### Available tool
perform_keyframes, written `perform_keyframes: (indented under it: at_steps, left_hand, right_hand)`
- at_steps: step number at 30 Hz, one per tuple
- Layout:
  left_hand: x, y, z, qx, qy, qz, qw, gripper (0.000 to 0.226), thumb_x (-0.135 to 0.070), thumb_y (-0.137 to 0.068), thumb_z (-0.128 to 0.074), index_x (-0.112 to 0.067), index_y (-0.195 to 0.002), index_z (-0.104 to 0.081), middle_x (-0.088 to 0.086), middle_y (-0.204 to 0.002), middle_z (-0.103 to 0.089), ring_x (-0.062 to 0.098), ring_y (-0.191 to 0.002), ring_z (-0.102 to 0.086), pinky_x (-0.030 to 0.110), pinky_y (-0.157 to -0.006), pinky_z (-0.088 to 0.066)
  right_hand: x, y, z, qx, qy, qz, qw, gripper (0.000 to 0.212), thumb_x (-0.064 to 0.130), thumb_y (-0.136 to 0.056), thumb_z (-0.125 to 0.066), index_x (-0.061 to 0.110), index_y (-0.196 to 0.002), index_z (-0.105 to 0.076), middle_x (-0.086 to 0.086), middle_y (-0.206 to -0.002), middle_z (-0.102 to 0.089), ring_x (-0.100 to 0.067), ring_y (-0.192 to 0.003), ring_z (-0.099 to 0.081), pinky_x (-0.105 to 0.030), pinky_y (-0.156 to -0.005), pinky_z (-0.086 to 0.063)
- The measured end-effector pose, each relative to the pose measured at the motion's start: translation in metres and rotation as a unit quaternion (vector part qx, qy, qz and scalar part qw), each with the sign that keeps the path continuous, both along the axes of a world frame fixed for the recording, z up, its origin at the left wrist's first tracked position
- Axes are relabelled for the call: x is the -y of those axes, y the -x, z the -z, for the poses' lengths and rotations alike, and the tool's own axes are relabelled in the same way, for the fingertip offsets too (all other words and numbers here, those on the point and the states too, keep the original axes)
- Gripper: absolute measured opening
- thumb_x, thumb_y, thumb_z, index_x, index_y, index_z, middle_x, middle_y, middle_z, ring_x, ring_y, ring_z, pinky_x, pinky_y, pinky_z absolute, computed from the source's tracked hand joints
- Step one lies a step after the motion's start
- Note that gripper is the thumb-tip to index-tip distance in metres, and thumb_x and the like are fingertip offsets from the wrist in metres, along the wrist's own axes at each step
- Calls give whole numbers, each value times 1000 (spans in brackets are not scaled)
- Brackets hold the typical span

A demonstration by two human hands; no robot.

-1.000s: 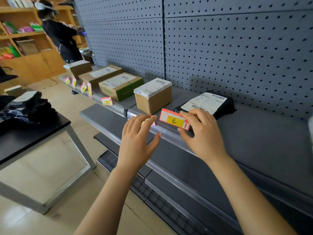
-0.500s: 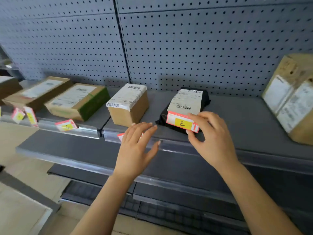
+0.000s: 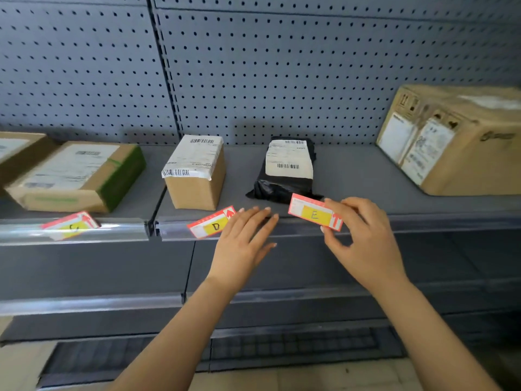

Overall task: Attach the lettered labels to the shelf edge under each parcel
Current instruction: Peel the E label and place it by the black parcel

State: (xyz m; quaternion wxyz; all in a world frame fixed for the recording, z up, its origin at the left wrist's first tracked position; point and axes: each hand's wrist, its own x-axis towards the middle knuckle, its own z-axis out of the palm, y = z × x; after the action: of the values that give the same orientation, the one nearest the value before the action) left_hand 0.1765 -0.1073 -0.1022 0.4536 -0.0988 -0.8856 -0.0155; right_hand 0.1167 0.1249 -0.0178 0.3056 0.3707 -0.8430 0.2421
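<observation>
My right hand (image 3: 363, 244) pinches a red-and-yellow label marked E (image 3: 314, 212) just above the shelf edge (image 3: 423, 220), in front of the black bagged parcel (image 3: 287, 170). My left hand (image 3: 242, 244) is open, fingers flat against the shelf edge beside the label marked D (image 3: 212, 225). That label sits tilted in the clear strip under the small brown box (image 3: 197, 173). Another label (image 3: 70, 225) sits further left under the flat green-edged box (image 3: 76, 176).
A large cardboard box (image 3: 456, 139) stands on the shelf at the right. Another box (image 3: 17, 153) is cut off at the far left. Grey pegboard (image 3: 282, 66) backs the shelf. A lower shelf (image 3: 253, 266) juts out below my hands.
The view has swung to the right and now faces the shelf squarely. My right hand has lowered the E label towards the shelf edge. My left hand has shifted right, uncovering the D label.
</observation>
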Motion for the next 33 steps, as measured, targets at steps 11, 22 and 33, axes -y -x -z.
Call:
perform_keyframes:
  at_steps: [11,22,33]
  left_hand:
    - [6,13,12,-54,-24,31,998,38,-15,-88,-73,-11,-125,-63,12,-130,-60,30,-120,-55,46,-108,-39]
    - [7,9,11,-57,-10,39,998,37,-13,-87,-75,-14,-120,-60,14,-132,-61,30,-124,-56,45,-109,-39]
    - [3,4,8,-36,-13,28,999,25,-17,-90,-69,-9,-114,-68,14,-132,-61,31,-126,-54,46,-111,-37]
  right_hand:
    - [-4,11,-5,-7,-79,11,997,46,12,-77,-75,12,-121,-62,-6,-104,-55,-25,-89,-54,-33,-80,-39]
    - [2,31,-28,-53,-179,-79,979,45,7,-79,-72,11,-123,-62,-9,-106,-58,-25,-88,-56,-36,-72,-45]
    - [19,40,-19,-36,-242,-122,962,52,-4,-73,-75,9,-121,-62,-11,-109,-56,-24,-76,-56,-30,-57,-44]
